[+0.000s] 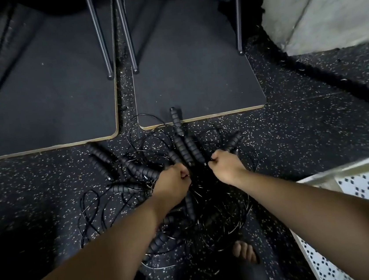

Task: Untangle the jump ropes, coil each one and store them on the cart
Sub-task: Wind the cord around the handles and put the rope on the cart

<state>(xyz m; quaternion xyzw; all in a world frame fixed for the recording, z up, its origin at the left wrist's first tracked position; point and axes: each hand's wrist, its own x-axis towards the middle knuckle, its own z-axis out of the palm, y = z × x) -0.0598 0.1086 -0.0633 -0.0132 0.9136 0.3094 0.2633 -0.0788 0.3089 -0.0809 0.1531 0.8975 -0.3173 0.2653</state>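
A tangled heap of black jump ropes (180, 149) lies on the speckled rubber floor, with several ribbed foam handles fanned out and thin black cords looping around them. My left hand (172, 182) is curled over the middle of the heap and grips cords there. A little to its right, my right hand (224, 165) pinches a thin cord just below a handle. Both fists are close together above the pile. What exactly lies inside each fist is hidden. A loose cord loop (90, 210) trails to the left.
Two dark platform boards (194, 74) with metal legs (103, 38) standing on them lie beyond the heap. A pale concrete wall (315, 5) rises at upper right. A white patterned surface with a metal edge (368, 183) is at right. A bare foot (245, 251) shows near the bottom.
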